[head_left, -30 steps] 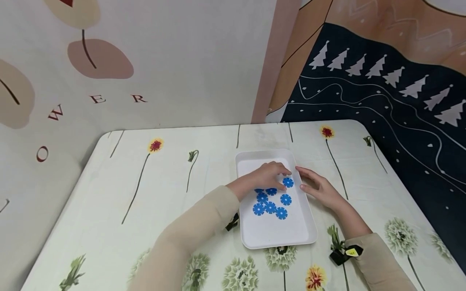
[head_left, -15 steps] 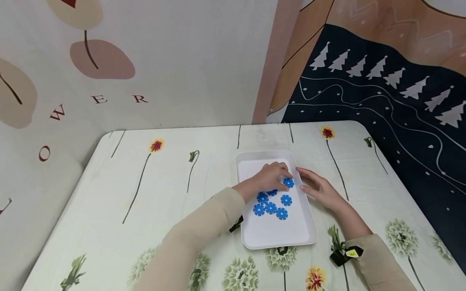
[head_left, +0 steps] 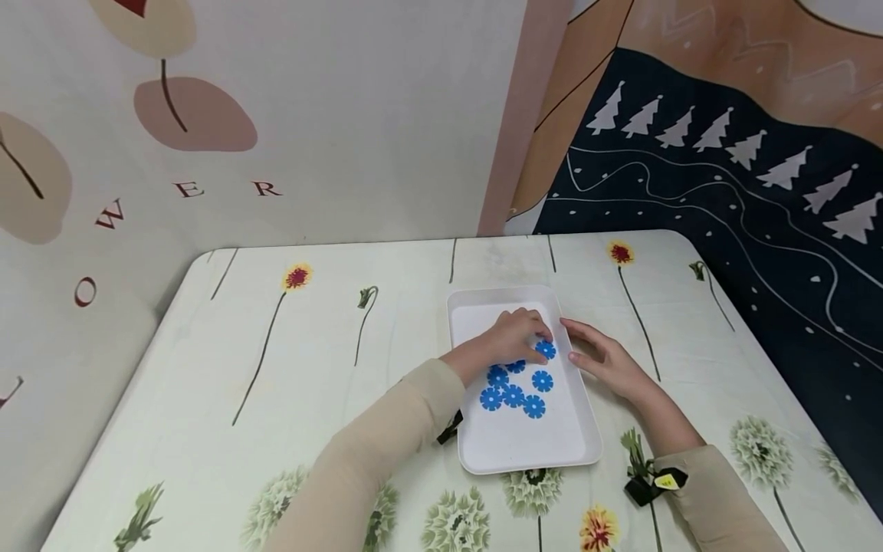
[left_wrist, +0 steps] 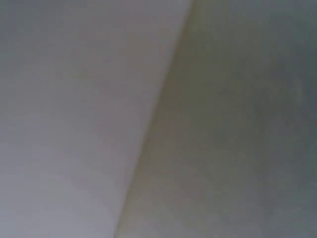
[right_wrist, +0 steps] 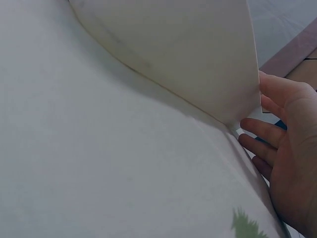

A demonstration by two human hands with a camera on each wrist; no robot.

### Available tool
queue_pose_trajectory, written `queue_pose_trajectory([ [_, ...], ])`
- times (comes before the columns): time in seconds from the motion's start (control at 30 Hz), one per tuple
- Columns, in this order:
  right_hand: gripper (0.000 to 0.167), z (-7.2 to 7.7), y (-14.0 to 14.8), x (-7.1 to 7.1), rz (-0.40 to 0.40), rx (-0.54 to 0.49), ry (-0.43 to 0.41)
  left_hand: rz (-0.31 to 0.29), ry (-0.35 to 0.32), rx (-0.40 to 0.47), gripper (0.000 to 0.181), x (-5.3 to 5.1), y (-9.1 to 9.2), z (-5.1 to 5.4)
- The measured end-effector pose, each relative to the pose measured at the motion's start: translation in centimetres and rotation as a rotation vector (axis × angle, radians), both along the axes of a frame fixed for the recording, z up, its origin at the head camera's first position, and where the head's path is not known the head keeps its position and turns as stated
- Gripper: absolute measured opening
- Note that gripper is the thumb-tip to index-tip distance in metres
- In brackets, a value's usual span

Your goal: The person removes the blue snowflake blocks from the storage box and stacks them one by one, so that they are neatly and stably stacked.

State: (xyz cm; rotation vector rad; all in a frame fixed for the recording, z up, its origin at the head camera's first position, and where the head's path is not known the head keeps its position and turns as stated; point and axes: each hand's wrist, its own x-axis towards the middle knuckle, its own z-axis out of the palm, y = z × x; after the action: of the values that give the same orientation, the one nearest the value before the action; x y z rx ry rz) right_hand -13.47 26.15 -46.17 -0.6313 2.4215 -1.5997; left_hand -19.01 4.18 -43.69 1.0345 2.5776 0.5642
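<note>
In the head view, a white tray [head_left: 527,451] lies right of the middle of the table. Several blue notched building discs [head_left: 513,395] lie flat in its middle. My left hand [head_left: 512,337] reaches over the tray from the left, thumb and fingers at opposite edges of the rearmost blue disc [head_left: 546,349], pinching it. Its palm partly covers another disc. At the tray's right wall, my right hand [head_left: 614,366] touches the outside with relaxed fingertips. The right wrist view shows this hand [right_wrist: 294,144] against the tray's wall [right_wrist: 188,54]. The left wrist view holds only blurred pale surfaces.
A white cloth printed with flowers covers the table [head_left: 386,322]. Behind it stands a pale printed wall hanging [head_left: 359,138], with a dark one [head_left: 690,176] bearing white trees on the right. A black wrist strap [head_left: 641,488] is on the right wrist.
My left hand has shifted slightly right, its fingers and thumb closing in on the rearmost disc, which has moved little. The right hand stays at the tray's side.
</note>
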Motion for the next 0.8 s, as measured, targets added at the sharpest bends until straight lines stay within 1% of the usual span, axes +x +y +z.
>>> queue_pose_trajectory([
  [0.17, 0.054, 0.0, 0.0, 0.0, -0.002, 0.004, -0.005, -0.02, 0.039, -0.022, 0.04, -0.2, -0.1, -0.3],
  [0.27, 0.054, -0.1, 0.1, 0.0, -0.001, 0.002, -0.003, -0.027, 0.055, -0.017, 0.041, -0.2, -0.2, -0.4],
  [0.43, 0.054, 0.0, 0.0, -0.1, 0.006, -0.011, 0.005, -0.016, 0.051, 0.026, 0.04, -0.4, -0.4, -0.5],
  [0.67, 0.054, -0.2, 0.0, -0.1, 0.007, -0.017, 0.011, 0.006, 0.013, 0.075, 0.039, -0.4, -0.9, -0.2],
  [0.8, 0.054, -0.3, 0.1, -0.1, 0.006, -0.022, 0.007, -0.004, 0.03, 0.085, 0.039, -0.3, -1.0, 0.1],
])
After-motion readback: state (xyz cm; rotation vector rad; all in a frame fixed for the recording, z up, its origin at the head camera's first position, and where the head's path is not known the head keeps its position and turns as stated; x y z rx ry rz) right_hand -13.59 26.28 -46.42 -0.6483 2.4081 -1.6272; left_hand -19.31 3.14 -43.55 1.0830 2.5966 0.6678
